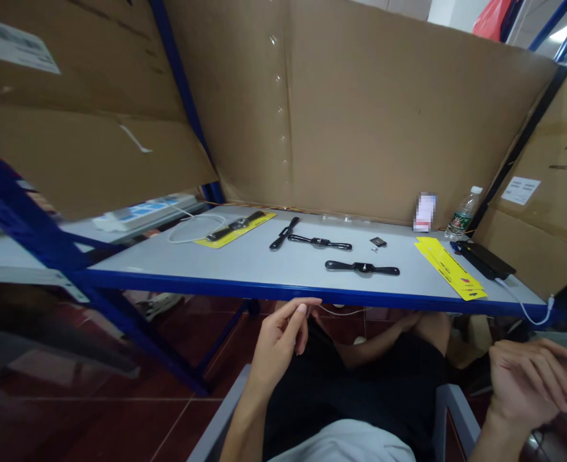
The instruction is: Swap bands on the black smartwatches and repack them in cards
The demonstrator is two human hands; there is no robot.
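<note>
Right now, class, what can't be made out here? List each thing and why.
All in the head view:
- Upright item near the bottle: masked by pixelation.
- Small print on the yellow cards at right: too small.
- Tiny bits beside the black square: too small.
- Palm of the right hand: hidden behind its back.
- Red item: cut off by the top edge.

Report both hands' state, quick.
Left hand: closed, thumb against the index finger, nothing visibly held.
Right hand: loosely open, fingers bent, nothing visibly held; palm hidden.
</note>
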